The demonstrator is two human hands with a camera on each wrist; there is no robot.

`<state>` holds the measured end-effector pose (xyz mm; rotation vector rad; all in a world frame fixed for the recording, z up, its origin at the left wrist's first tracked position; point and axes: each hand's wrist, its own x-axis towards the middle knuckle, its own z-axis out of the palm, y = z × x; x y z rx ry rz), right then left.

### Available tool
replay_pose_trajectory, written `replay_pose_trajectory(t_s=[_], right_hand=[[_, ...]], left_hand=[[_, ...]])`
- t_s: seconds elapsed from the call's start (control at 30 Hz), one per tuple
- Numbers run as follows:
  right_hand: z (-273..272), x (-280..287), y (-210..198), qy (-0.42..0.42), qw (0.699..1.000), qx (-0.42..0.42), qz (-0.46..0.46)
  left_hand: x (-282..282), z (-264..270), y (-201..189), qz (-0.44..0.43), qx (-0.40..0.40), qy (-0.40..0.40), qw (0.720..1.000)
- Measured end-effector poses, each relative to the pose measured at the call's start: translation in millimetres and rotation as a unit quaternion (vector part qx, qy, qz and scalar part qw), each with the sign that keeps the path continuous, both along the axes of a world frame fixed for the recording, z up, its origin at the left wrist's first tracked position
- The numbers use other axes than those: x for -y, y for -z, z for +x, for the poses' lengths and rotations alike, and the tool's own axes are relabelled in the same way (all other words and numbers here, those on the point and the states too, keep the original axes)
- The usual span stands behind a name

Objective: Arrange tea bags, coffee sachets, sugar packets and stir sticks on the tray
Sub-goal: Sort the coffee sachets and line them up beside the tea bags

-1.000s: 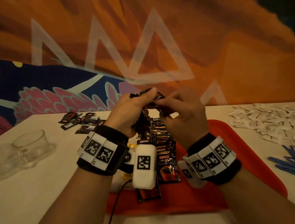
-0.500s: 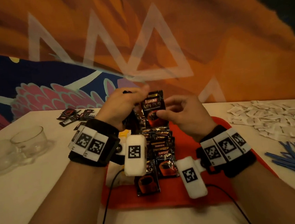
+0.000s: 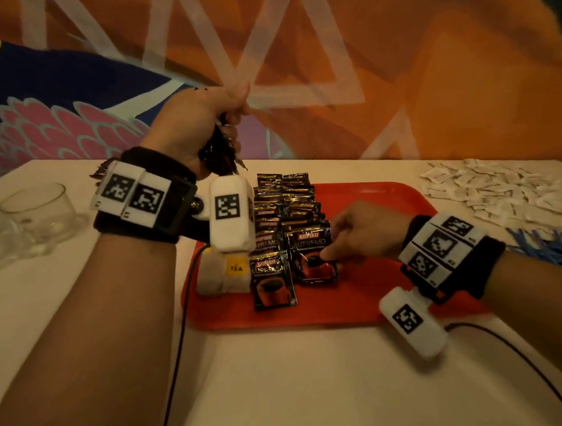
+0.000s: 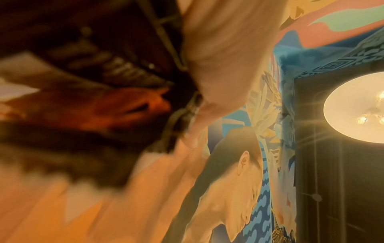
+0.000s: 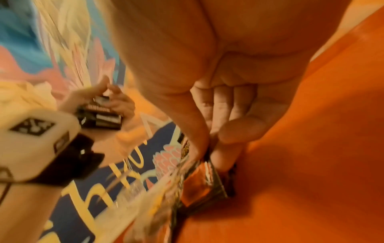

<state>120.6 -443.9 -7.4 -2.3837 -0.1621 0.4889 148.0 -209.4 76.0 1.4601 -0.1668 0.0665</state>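
Observation:
My left hand (image 3: 221, 116) is raised above the far left of the red tray (image 3: 373, 212) and grips a bundle of black coffee sachets (image 3: 218, 154). In the right wrist view the same bundle (image 5: 99, 118) shows in the left hand (image 5: 116, 105). My right hand (image 3: 330, 252) is low over the tray and pinches one coffee sachet (image 3: 313, 257) by its right edge, at the near end of the right-hand column of sachets (image 3: 289, 205). Thumb and forefinger (image 5: 226, 157) hold that sachet (image 5: 205, 185), which lies on the tray. Tea bags (image 3: 225, 271) lie at the tray's left edge.
White sugar packets (image 3: 493, 189) are heaped on the table right of the tray, with blue stir sticks (image 3: 554, 245) nearer me. Two glass cups (image 3: 34, 212) stand at the left. A few loose sachets (image 3: 101, 169) lie behind my left wrist. Cables trail across the near table.
My right hand took one sachet from the bundle in my left hand and carried it down onto the tray. My left hand stayed raised with the bundle.

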Motion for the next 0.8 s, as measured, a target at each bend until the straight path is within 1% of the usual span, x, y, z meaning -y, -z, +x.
replay_pose_trajectory(t_s=[0.07,0.23,0.43,0.5,0.57,0.63,0.67,0.73,0.8], right_hand=[[-1,-3,5,0.004,1.000,0.000,-0.030],[-3,-12,6,0.000,0.992,0.040,-0.118],[-7,-14,-1,0.013,0.990,0.047,-0.132],[-9,-14,-3,0.010,0.987,0.067,-0.144],[-14,-16,-9,-0.007,0.981,0.107,-0.159],[-21,-21,-12,-0.051,0.968,0.161,-0.186],[-24,-25,-13,-0.087,0.955,0.197,-0.204],[-33,-35,-12,-0.177,0.917,0.262,-0.244],[-40,-45,-9,-0.252,0.884,0.278,-0.279]], left_hand=[[-1,-1,0,-0.006,0.002,0.001,1.000],[0,-4,-1,-0.013,-0.001,0.000,1.000],[-1,-6,-2,-0.011,-0.017,-0.009,1.000],[-2,-6,-2,-0.012,-0.018,-0.010,1.000],[-2,-7,-3,-0.013,-0.020,-0.011,1.000],[-2,-6,-3,-0.013,-0.021,-0.012,1.000],[-2,-6,-3,-0.012,-0.022,-0.011,1.000],[-2,-6,-3,-0.010,-0.023,-0.010,1.000],[-1,-7,-3,-0.011,-0.022,-0.010,1.000]])
